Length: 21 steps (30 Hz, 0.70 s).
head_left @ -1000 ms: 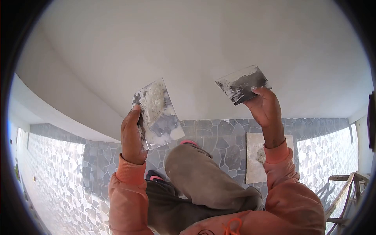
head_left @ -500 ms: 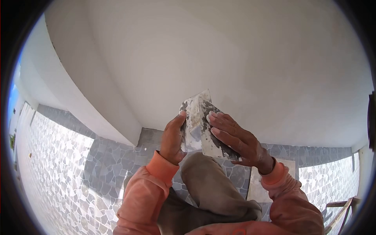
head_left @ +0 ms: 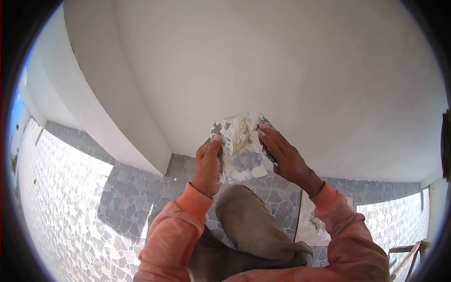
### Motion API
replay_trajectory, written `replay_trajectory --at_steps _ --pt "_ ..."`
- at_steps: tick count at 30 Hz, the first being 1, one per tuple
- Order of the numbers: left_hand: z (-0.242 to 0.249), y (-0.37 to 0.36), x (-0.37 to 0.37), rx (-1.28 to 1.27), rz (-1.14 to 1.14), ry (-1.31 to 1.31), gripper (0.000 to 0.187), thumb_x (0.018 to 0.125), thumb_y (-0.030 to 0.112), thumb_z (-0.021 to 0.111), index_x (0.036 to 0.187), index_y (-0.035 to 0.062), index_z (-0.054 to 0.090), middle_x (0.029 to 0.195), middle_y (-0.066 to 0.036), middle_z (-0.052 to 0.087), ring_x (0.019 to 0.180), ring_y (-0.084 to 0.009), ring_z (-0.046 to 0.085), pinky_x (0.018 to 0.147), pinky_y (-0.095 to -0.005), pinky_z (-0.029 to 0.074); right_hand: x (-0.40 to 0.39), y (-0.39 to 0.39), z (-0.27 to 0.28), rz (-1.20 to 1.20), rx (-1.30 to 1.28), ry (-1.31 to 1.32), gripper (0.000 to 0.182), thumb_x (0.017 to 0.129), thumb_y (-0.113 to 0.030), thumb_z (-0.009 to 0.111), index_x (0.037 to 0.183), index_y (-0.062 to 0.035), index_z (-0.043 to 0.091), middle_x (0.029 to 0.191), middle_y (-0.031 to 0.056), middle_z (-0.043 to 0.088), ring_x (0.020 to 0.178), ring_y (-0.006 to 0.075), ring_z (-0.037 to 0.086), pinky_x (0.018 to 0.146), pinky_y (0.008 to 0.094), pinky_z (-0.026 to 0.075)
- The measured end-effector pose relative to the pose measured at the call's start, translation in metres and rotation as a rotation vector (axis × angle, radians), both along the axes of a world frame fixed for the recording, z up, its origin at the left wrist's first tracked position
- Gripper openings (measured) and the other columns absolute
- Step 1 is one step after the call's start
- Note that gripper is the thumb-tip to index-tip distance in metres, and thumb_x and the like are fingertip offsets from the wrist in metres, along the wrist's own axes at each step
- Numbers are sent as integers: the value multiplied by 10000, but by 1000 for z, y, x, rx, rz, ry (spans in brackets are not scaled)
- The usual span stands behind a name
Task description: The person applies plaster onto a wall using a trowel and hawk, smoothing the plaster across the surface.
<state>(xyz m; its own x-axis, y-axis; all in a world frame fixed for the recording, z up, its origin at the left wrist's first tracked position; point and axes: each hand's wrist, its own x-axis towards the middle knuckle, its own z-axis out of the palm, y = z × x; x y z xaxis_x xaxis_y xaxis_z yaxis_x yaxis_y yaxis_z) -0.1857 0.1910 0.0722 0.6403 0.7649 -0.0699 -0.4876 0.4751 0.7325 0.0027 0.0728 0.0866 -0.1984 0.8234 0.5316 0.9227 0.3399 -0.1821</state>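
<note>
My left hand (head_left: 206, 164) is closed around the near-left edge of a wide, flat putty scraper (head_left: 249, 163), its thumb on top. A pale, ragged heap of putty (head_left: 241, 132) lies on that blade. On the other side, my right hand (head_left: 292, 162) grips a second putty scraper (head_left: 264, 140), fingers laid along its dark, smeared back. This second blade is tilted and seen nearly edge-on. A narrow gap separates the two blades. Dried white smears cover both scrapers. The right thumb is mostly hidden.
A smooth white wall (head_left: 291, 70) rises in front, with a projecting white ledge (head_left: 108, 98) on the left. Below is a grey stone-patterned floor (head_left: 127, 197). A pale board (head_left: 307, 230) with putty lies by my right sleeve. A wooden frame (head_left: 408, 256) stands at lower right. My bent knee (head_left: 249, 216) is below the hands.
The right scraper has come away from the left one, moving right and turning more edge-on. The putty on the left scraper now shows as a thicker heap.
</note>
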Motion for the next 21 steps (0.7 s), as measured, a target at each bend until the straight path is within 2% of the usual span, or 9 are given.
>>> replay_trajectory --at_steps 3,6,7,10,11,14,15,18,21 --pt "4 0 -4 46 -17 67 285 975 265 479 996 1 585 929 -53 626 830 -123 609 711 -268 509 16 6 -24 -174 34 -123 712 674 134 523 1355 -12 372 1322 185 467 1210 361 466 1006 429 412" --pt "2 0 -2 113 68 45 275 978 263 479 1009 11 587 929 -31 622 802 -102 586 697 -250 487 22 -13 -27 -274 -97 267 568 764 111 453 1316 -13 416 1277 225 491 1169 368 506 984 427 427" --pt "0 0 -1 154 122 55 268 981 258 475 1011 16 586 899 -17 607 770 -89 559 675 -241 467 18 -17 -19 -261 7 361 394 855 31 455 1247 -1 486 1054 208 609 958 303 627 841 382 493" --pt "-3 3 1 326 271 128 252 992 241 458 1013 23 581 805 22 550 682 -58 467 611 -220 400 1 -42 17 -419 -192 577 325 863 -26 499 1185 13 534 914 191 641 733 262 649 676 355 506" --pt "-1 2 -1 417 318 176 251 996 234 449 1011 19 576 770 34 522 658 -52 430 592 -216 373 -1 -48 15 -414 -147 627 259 870 -74 533 1105 26 573 726 158 636 621 215 621 598 319 482" --pt "8 -5 -1 637 464 279 251 1002 216 429 1008 2 561 692 55 444 613 -44 351 548 -208 309 -12 -59 23 -331 -102 636 223 866 -72 540 1054 42 577 666 128 611 599 155 566 568 295 454" --pt "11 -8 0 703 513 308 251 1003 210 424 1007 -4 555 671 59 419 602 -43 330 536 -205 291 -16 -59 28 -346 -151 744 164 866 -94 550 939 51 574 629 73 566 565 115 468 532 287 406" --pt "19 -18 -1 840 566 367 252 996 186 428 1035 -33 547 656 34 455 588 -50 364 522 -220 319 -12 -39 -10 -287 -121 1085 163 877 -130 549 840 29 543 588 13 486 552 83 371 502 272 354" --pt "21 -26 6 895 610 349 215 975 127 445 1061 -42 546 662 -26 505 593 -62 407 526 -233 354 -31 -17 -16 -212 -127 1555 173 878 -150 553 765 -32 498 602 -31 408 541 52 367 479 256 327"
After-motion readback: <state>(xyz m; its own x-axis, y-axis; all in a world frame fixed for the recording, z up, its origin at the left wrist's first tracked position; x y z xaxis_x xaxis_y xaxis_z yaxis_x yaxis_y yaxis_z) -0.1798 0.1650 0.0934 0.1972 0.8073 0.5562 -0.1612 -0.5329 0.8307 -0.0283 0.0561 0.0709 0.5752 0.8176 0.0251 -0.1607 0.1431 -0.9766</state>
